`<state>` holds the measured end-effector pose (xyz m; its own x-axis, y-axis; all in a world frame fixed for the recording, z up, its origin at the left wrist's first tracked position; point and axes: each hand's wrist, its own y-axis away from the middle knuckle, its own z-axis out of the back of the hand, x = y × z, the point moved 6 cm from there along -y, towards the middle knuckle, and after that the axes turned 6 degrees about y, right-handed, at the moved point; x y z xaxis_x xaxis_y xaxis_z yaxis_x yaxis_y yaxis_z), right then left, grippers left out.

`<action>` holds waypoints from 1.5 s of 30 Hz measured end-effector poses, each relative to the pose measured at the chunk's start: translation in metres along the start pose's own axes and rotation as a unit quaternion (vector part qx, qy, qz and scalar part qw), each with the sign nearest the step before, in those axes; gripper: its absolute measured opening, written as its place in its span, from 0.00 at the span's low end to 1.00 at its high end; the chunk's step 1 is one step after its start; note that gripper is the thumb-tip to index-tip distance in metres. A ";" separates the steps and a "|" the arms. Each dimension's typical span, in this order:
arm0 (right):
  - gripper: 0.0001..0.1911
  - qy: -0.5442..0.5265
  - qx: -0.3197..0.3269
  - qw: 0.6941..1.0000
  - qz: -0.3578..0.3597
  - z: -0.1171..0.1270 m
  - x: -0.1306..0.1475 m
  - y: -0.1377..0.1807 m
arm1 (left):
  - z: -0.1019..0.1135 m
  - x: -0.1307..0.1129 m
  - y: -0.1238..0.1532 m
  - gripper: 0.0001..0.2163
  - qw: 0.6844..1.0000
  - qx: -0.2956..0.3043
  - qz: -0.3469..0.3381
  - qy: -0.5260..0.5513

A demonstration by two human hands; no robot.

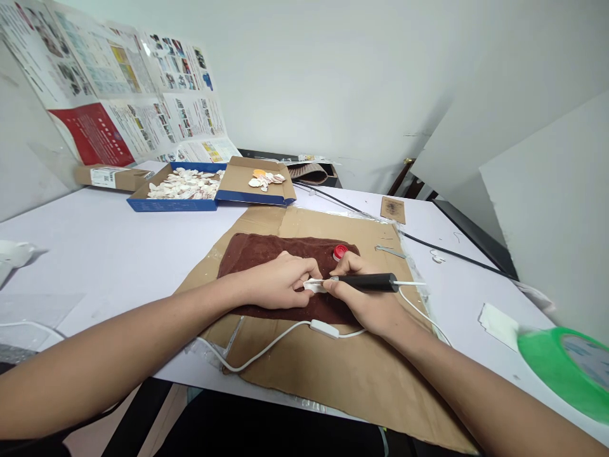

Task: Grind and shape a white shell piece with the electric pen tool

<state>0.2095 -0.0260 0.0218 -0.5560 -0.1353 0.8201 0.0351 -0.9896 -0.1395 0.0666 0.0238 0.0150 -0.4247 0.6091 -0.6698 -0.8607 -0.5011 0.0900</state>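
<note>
Where the white tabletop (pixel 109 247) begins at the far left, a crumpled white wrapper (pixel 14 255) and clear plastic film (pixel 42 308) lie near the edge. Behind them, a large printed sheet (pixel 185 117) stands against the wall, with a brown carton (pixel 90 176) at its foot. Next comes a blue-sided box (pixel 174 205) heaped with white shell-like pieces (pixel 185 183); its open flap (pixel 233 184), to the right, bears a few more and an orange one.

In the middle, a cardboard sheet (pixel 285 365) covers the table, with a folded brown cloth (pixel 252 251) on it. Over the cloth the left hand (pixel 283 279) pinches a small white piece (pixel 314 287), while the right hand (pixel 368 304) grasps a black-handled tool (pixel 366 282) like a pen, its tip at the piece; whether they touch cannot be told. A white cord with an inline switch (pixel 324 328) crosses the cardboard. Just beyond the right hand sits a small red-topped pot (pixel 339 252); farther right are metal tweezers (pixel 391 251), a brown card (pixel 392 209), a black cable (pixel 428 244), a folded white tissue (pixel 499 325) and a green tape roll (pixel 547 365). Pale panels (pixel 556 171) rise at the right.

As for writing, the sheet carries photographs, columns of print and a red block with white lines; the carton has a white label (pixel 103 178). All this lettering is too small to read.
</note>
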 end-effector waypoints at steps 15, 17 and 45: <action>0.18 0.045 0.033 0.998 0.023 -0.001 0.014 -0.013 | 0.001 -0.001 -0.002 0.04 0.998 0.027 -0.034 -0.039; 0.19 0.060 0.041 0.997 0.029 -0.003 0.018 -0.015 | 0.001 -0.002 -0.002 0.05 0.998 0.031 -0.047 -0.041; 0.08 0.121 0.060 0.989 0.057 -0.010 0.029 -0.043 | 0.059 0.001 0.001 0.17 0.975 -0.132 -0.117 0.134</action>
<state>0.1840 0.0128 0.0459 -0.7242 -0.2453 0.6445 0.1996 -0.9691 -0.1447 0.0491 0.0600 0.0576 -0.1061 0.5602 -0.8215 -0.8077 -0.5304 -0.2574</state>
